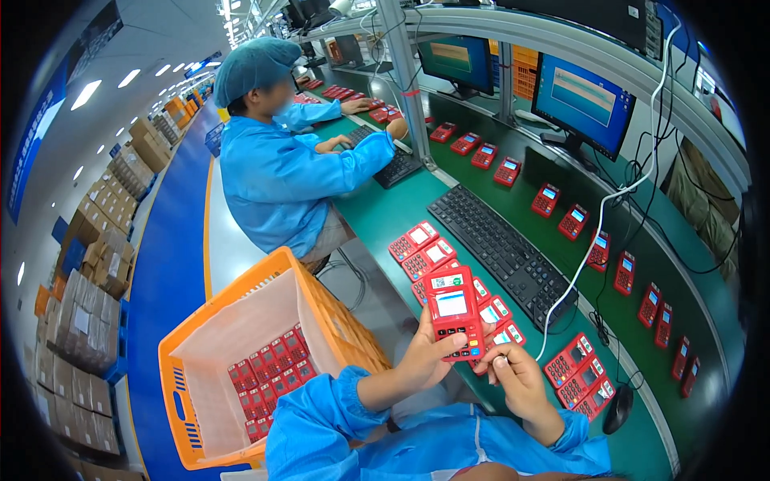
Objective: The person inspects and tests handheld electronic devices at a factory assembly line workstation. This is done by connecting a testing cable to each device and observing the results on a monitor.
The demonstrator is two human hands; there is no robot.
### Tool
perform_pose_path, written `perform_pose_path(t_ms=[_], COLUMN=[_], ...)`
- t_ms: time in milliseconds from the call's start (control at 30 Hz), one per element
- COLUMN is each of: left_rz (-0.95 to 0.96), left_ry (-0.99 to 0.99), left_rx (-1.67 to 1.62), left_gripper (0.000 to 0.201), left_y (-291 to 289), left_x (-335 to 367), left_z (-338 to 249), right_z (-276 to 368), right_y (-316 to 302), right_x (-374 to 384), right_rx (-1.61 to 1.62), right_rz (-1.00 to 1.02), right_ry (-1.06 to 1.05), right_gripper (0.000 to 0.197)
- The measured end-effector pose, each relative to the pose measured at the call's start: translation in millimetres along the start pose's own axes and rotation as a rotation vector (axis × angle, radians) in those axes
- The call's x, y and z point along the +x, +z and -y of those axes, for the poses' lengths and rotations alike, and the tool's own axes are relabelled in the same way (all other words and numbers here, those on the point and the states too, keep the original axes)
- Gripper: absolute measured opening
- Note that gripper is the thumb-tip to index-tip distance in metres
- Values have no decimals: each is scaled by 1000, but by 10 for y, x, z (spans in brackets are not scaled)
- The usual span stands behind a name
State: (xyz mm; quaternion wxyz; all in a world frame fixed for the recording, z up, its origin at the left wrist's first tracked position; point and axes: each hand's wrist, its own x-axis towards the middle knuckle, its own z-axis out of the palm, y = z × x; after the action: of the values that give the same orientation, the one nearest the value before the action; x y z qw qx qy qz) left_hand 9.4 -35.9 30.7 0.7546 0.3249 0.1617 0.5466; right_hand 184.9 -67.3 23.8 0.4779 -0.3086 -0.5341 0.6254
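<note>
smooth green bench [383, 210] w/ black kybd [501, 244]; orange plastic crate [345, 325] next to it, pale lining inside. red card reader [451, 303] is held up near the bench edge: boxy hard plastic, white screen w/ blue bar, small dark keys + a few coloured ones. l hand [427, 358] grips its lower end, thumb on the keys. r hand [523, 385] nr its bottom rt corner, thumb + fingertip pressed together, can't tell on what.
</note>
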Motion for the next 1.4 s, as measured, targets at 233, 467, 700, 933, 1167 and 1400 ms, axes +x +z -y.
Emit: perform_pose_path(t_ms=[233, 467, 700, 933, 1167, 1400], left_rz=[81, 34, -159, -283, -343, -290], left_ry=[1, 13, -180, -272, -172, -144], left_rx=[-124, -96, -217, -191, -131, -120], left_gripper=[60, 59, 83, 85, 82, 83], left_y=[-210, -285, -238, -215, -315, -311], left_x=[57, 57, 111, 113, 100, 134], left_z=[18, 59, 58, 166, 290, 220], right_z=[-133, -184, -243, -334, -432, -419], right_y=[-22, 31, 108, 156, 167, 174], right_x=[56, 63, 104, 133, 114, 132], right_rx=[-200, -14, 221, 300, 362, 360], right_rz=[31, 128, 124, 73, 27, 21], right_ry=[7, 206, 262, 251, 263, 246], right_gripper=[22, 27, 30, 30, 32, 31])
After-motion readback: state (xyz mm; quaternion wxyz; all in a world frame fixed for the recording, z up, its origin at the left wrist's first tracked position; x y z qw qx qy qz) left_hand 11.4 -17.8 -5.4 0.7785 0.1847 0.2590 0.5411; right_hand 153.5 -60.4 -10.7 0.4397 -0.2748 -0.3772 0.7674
